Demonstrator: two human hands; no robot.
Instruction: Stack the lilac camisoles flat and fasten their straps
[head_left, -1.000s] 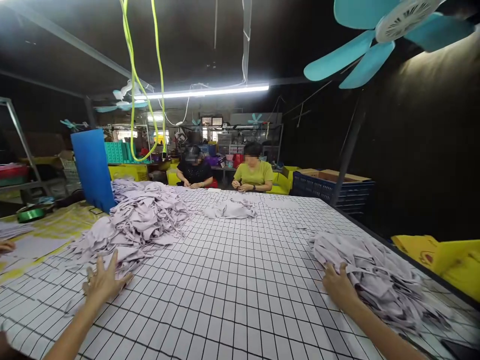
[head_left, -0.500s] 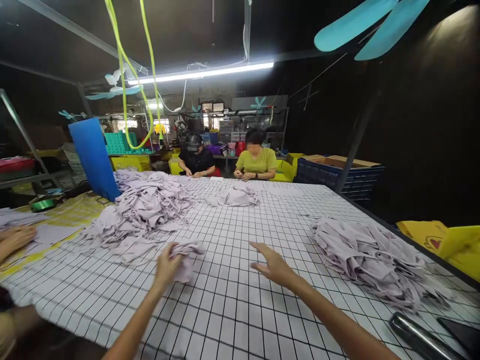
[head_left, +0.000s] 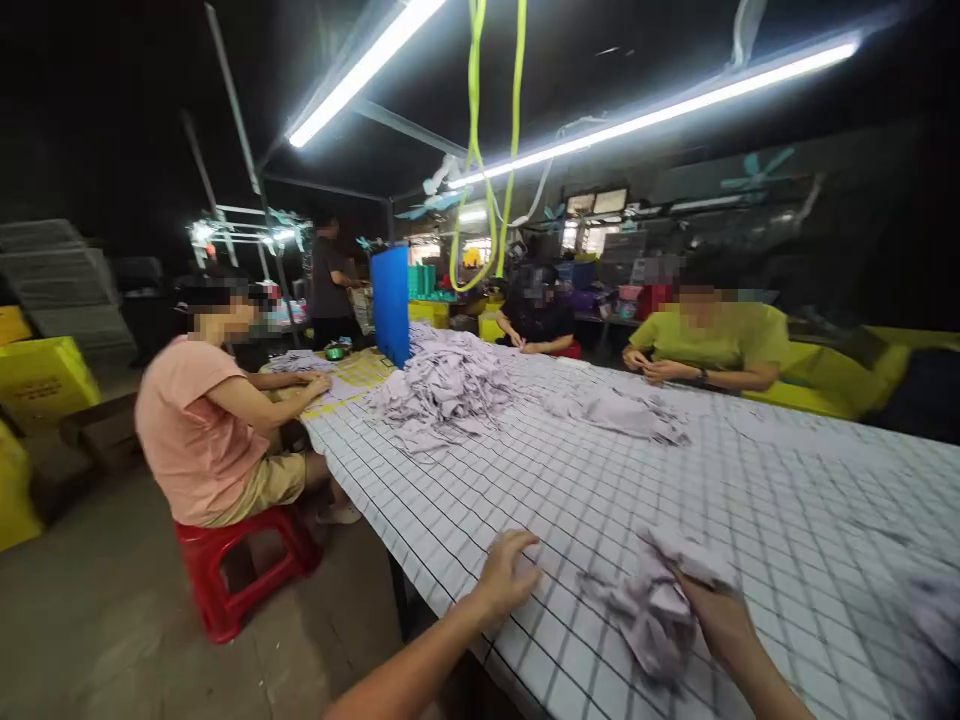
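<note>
My right hand (head_left: 712, 610) is closed on a crumpled pale lilac cloth (head_left: 656, 610), which hangs in loose folds over the checked tabletop (head_left: 555, 500). To its left, my left hand (head_left: 510, 575) has its fingers apart and holds nothing, above the table's near edge. A large heap of lilac cloth pieces (head_left: 450, 380) lies beyond my left hand. A smaller pile of the same cloth (head_left: 630, 412) rests farther back, past my right hand. At the right edge, part of another lilac pile (head_left: 930, 620) shows, blurred.
A person in pink (head_left: 202, 420) sits on a red stool (head_left: 247, 560) at left, hands on cloth. Two people sit across the table, one in black (head_left: 544, 315), one in yellow-green (head_left: 712, 340). A blue board (head_left: 390, 305) stands behind the heap; yellow-green cords (head_left: 474, 120) hang above.
The view has swung left, bringing the person in pink into sight. The cloth has passed from my left hand to my right hand; my left hand has opened and my right hand has closed.
</note>
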